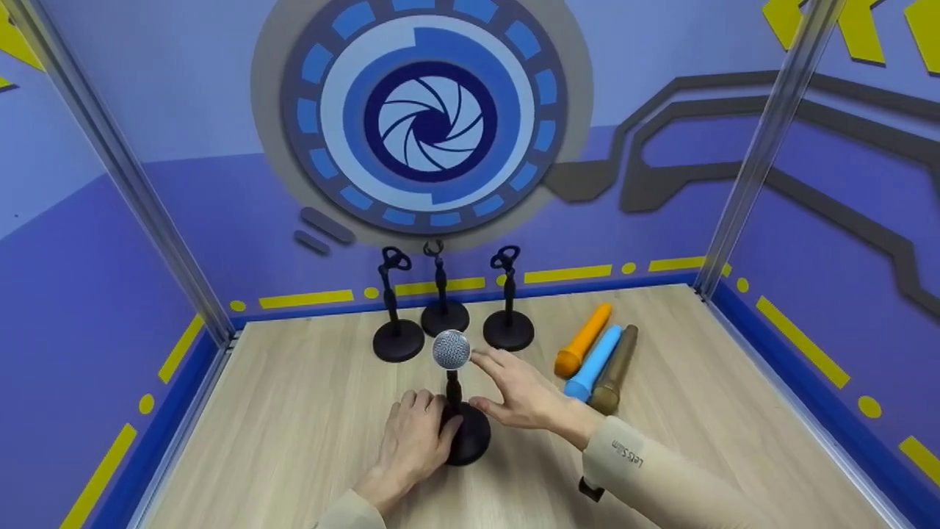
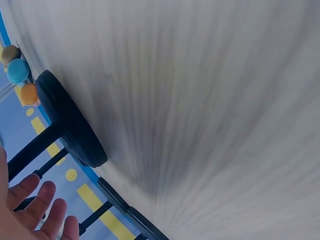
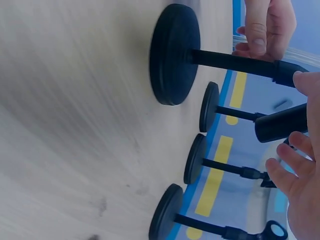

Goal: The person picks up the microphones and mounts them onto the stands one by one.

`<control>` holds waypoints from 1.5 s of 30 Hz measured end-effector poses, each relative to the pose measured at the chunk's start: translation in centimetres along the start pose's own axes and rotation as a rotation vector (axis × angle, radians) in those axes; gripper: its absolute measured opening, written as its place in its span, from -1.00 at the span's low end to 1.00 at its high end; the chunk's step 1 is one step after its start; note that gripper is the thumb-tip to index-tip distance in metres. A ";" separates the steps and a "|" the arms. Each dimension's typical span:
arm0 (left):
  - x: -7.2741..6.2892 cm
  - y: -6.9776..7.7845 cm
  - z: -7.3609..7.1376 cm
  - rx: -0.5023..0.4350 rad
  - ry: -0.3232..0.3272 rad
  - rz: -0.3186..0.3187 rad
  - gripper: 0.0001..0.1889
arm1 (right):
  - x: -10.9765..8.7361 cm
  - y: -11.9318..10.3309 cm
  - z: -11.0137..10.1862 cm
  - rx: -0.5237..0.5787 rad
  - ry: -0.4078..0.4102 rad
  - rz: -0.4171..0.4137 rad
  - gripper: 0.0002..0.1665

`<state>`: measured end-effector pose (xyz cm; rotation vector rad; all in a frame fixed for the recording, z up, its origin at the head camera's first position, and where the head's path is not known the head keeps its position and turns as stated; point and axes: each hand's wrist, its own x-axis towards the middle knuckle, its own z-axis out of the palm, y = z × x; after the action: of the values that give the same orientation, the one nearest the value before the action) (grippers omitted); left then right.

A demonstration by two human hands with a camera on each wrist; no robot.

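A microphone with a silver mesh head sits on a black desktop stand, its round base on the table. The microphone's black handle points away, toward the back wall. My right hand is beside the microphone, fingers extended and spread; its thumb appears to touch the top of the stand's pole. Beside the pole, on its left, is my left hand, with loosely bent fingers around nothing. Whether it touches the stand is unclear.
Three black microphone stands with bare clips stand by the back wall. On the right lie an orange microphone, a blue microphone and a brown microphone. Printed panels enclose the wooden table.
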<state>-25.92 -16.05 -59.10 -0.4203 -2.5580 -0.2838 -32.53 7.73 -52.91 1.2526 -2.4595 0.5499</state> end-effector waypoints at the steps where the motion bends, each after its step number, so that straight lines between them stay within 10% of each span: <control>1: 0.0 0.0 0.1 0.002 0.004 0.002 -0.65 | -0.1 0.0 0.1 0.002 -0.010 -0.002 -0.20; 24: 2.0 0.4 -0.7 -0.069 0.158 0.023 -0.70 | -1.8 -0.7 4.5 -0.032 -0.144 -0.025 -0.56; 45: 2.6 0.8 -0.3 -0.212 0.107 -0.031 -0.80 | -2.0 -1.1 6.8 -0.057 -0.182 -0.019 -0.62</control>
<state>-27.59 -14.74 -57.34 -0.4308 -2.4404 -0.5765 -31.26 5.31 -59.53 1.3552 -2.5878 0.3728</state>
